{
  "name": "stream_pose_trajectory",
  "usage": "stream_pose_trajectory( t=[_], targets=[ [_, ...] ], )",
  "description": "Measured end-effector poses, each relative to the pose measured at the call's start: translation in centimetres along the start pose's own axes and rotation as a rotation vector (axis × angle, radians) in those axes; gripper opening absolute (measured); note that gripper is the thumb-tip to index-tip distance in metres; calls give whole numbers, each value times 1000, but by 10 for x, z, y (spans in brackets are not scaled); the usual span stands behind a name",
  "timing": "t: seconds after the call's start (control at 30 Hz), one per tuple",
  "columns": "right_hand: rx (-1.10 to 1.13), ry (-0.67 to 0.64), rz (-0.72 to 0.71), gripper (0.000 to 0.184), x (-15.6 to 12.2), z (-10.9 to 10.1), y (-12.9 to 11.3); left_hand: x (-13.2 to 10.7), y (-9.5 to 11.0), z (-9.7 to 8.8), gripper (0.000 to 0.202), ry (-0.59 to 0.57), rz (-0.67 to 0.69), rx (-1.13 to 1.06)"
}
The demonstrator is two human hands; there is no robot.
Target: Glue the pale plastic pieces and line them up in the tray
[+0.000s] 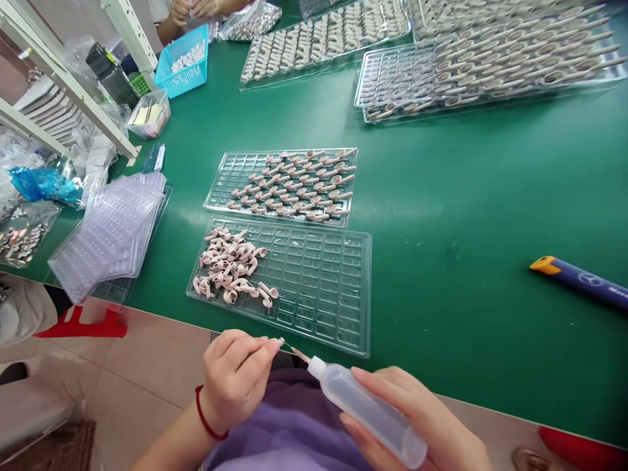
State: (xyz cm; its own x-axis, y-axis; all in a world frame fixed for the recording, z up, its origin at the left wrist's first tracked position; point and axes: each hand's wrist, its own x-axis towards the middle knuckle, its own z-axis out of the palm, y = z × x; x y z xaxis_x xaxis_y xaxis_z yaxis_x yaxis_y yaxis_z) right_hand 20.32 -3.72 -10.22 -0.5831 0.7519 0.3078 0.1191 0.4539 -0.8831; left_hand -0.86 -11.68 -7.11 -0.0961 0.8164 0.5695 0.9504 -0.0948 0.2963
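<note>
My right hand (422, 418) grips a clear squeeze bottle (366, 409) with a thin needle tip pointing left. My left hand (235, 376), with a red cord on the wrist, pinches a tiny part (281, 341) right at that tip. Both hands hover over my lap, just off the near edge of the green table (441, 229). In front of them lies a clear plastic tray (318, 288) with a loose heap of pink earpiece-like parts (230, 265) at its left end. Behind it a second tray (230, 176) holds pink parts (299, 186) set in rows.
A stack of clear trays (105, 232) lies left. Filled trays (490, 65) cover the far table. A blue basket (184, 59) and another person's hands (193, 8) are at the far left. A blue and yellow tool (579, 280) lies right. White shelf rails (69, 85) stand left.
</note>
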Motion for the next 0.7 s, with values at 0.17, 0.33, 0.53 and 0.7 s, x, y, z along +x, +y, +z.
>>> stream_pose_trajectory(
  t=[0.17,0.33,0.53,0.7],
  targets=[
    [-1,-45,-50,48,4,-4,2,-1,0,1,28,-1,-2,-5],
    [-2,-71,-89,58,11,-8,3,-2,0,0,28,-5,-8,-4],
    [-46,0,-6,38,2,-11,4,-2,-1,1,27,-6,-27,-18],
    [-67,67,92,40,-4,-5,3,-3,8,1,24,24,-146,-181]
  ],
)
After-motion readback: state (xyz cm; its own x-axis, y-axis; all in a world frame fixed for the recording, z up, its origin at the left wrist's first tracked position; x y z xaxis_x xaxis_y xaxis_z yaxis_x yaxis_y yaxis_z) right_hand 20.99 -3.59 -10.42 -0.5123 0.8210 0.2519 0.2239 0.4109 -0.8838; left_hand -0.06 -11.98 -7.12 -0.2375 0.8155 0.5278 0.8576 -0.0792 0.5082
